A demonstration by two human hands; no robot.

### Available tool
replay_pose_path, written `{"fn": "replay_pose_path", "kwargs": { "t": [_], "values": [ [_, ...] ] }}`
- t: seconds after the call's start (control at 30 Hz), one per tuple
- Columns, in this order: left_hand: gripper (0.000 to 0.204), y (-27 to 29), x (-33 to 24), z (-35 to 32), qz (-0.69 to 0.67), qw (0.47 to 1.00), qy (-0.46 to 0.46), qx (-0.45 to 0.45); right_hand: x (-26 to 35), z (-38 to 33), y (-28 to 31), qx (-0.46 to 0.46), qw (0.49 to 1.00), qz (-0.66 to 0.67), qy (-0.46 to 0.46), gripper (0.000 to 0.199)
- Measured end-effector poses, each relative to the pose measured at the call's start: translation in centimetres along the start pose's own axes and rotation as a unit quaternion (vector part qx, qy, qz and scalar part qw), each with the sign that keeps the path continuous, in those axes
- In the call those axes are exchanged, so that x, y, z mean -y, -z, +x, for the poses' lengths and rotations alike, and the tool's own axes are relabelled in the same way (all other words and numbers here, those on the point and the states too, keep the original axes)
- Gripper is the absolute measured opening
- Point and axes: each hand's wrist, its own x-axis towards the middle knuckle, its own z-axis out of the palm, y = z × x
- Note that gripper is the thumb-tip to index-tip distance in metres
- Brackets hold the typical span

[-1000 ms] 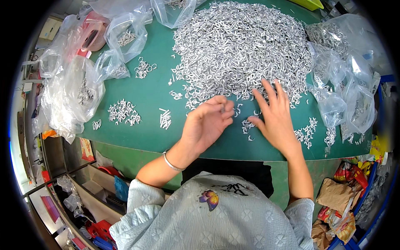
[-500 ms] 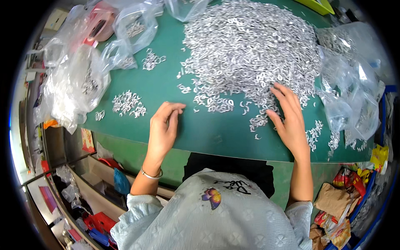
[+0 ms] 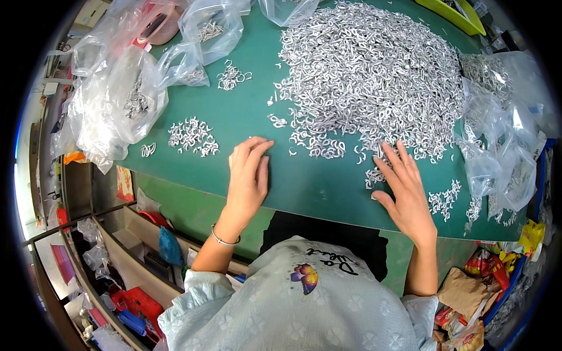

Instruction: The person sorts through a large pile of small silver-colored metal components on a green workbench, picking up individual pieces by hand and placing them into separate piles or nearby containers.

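Observation:
A large heap of small silvery curved metal pieces (image 3: 374,76) covers the far middle and right of the green table (image 3: 316,187). My right hand (image 3: 405,196) is open at the heap's near edge, its fingers spread and touching loose pieces there. To the left of the heap, my left hand (image 3: 248,175) hovers or rests near the table edge. Its fingers are loosely bent and the thumb stands apart; nothing shows in it, though the palm is hidden. Beyond it lies a small pile of curved pieces (image 3: 193,137), with a pile of larger rings (image 3: 232,76) farther back.
Clear plastic bags holding metal pieces stand at the left (image 3: 126,99) and right (image 3: 503,146). A pink basket (image 3: 161,26) is at the far left, a yellow-green tray (image 3: 456,14) at the far right. Open drawers (image 3: 137,251) sit below the table's left side.
My right hand has spread its fingers and drawn slightly nearer, off the heap's edge pieces. The left hand stays beside the heap, fingers bent. The whole view has shifted a little.

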Motion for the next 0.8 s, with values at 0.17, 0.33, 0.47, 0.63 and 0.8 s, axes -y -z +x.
{"fn": "replay_pose_path", "kwargs": {
  "t": [0.17, 0.33, 0.47, 0.63, 0.8],
  "values": [
    [0.031, -0.3, -1.9, 0.9, -0.076, 0.997, -0.028, 0.003, 0.4, -0.9, 0.2, 0.005, 1.0, -0.007, 0.011, 0.059],
    [0.053, -2.8, -5.1, 4.6, -0.02, 0.98, -0.127, 0.15, 1.3, -1.1, 0.2, 0.021, 0.998, 0.051, 0.032, 0.05],
    [0.064, -6.5, -4.8, 8.7, 0.022, 0.978, -0.18, 0.102, -0.1, 1.3, 1.2, -0.118, 0.991, 0.066, -0.009, 0.046],
    [0.056, -8.2, -5.1, 7.7, 0.103, 0.964, -0.191, 0.155, -0.6, 5.7, 0.2, -0.134, 0.991, 0.0, 0.012, 0.062],
    [0.045, -6.3, -5.2, 4.9, 0.042, 0.951, -0.232, 0.198, -0.7, 5.4, -0.8, -0.046, 0.995, -0.047, 0.07, 0.067]
  ]
}}
